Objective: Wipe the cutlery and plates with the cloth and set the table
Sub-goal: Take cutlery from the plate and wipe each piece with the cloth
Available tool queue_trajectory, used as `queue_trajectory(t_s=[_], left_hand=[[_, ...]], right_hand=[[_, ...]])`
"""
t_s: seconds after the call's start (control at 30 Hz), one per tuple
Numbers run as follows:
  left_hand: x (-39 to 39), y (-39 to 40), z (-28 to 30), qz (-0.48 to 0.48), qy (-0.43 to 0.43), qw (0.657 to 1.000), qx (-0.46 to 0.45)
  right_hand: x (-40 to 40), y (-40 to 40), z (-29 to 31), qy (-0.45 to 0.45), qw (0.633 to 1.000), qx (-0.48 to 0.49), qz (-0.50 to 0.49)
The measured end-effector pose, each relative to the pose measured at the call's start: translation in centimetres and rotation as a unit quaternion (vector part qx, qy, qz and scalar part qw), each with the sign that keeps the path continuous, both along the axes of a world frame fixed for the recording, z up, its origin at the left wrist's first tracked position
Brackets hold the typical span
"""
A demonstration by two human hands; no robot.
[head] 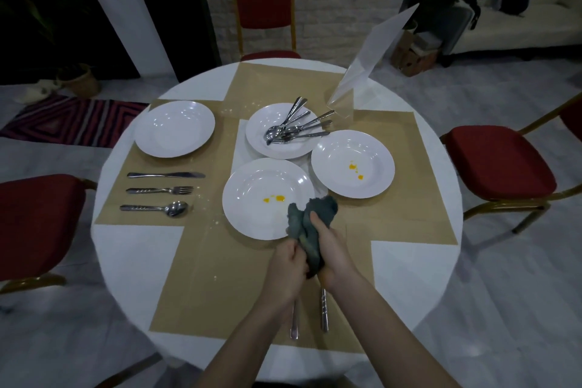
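Bare table [135, 261] lies open at the near left and near right. Three plates [267, 198] crowd the middle, one heaped with cutlery [296, 129]. A clear stand [356, 79] blocks the far right; knife, fork and spoon [160, 190] line the left.

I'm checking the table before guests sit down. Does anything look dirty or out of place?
Yes. Two plates carry yellow smears: the near plate and the right plate. Unsorted cutlery lies heaped on the centre plate.
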State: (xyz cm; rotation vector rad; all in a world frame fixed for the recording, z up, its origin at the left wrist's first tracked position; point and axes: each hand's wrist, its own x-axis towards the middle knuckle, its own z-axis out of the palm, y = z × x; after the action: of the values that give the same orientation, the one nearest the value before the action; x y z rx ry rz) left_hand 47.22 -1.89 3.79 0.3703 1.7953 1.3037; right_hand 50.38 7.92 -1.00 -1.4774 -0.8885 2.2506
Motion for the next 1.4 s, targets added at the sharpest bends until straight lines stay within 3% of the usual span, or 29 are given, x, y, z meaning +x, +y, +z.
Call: queue_trajectory(t_s=[0.27,0.47,0.57,0.8,0.97,1.07,1.2,1.4], left_hand=[[1.0,-1.2,-1.0,-0.029,0.009,0.999,-0.019],[-0.1,-0.9,-0.5,-0.013,0.061,0.998,-0.022],[0.0,-1.1,-0.1,-0.026,0.057,0.998,-0.017],[0.1,-1.9,0.0,-0.043,0.038,0.998,-0.006],[-0.3,-2.0,-0.1,-0.038,0.036,0.999,0.005],[-0.3,-2.3,0.0,-0.028,0.025,0.999,0.016],[-0.3,-2.9,0.3,-0.039,0.036,0.999,0.011],[-0.5,-2.3,0.1,-0.022,0.077,0.997,-0.009]], right_hand=[[-0.5,2.4,-0.3,-0.108,0.988,0.098,-0.044],[-0.8,0.8,0.2,-0.041,0.996,0.076,0.012],[-0.8,1.6,0.4,-0.052,0.996,0.078,-0.002],[0.7,3.1,0.5,-0.097,0.961,0.252,0.058],[1.5,1.2,0.6,-0.028,0.966,0.209,0.149],[0.9,0.5,0.3,-0.008,0.978,0.184,0.101],[0.3,2.4,0.6,-0.069,0.976,0.198,0.050],[0.0,1.0,0.7,-0.089,0.951,0.286,0.084]])
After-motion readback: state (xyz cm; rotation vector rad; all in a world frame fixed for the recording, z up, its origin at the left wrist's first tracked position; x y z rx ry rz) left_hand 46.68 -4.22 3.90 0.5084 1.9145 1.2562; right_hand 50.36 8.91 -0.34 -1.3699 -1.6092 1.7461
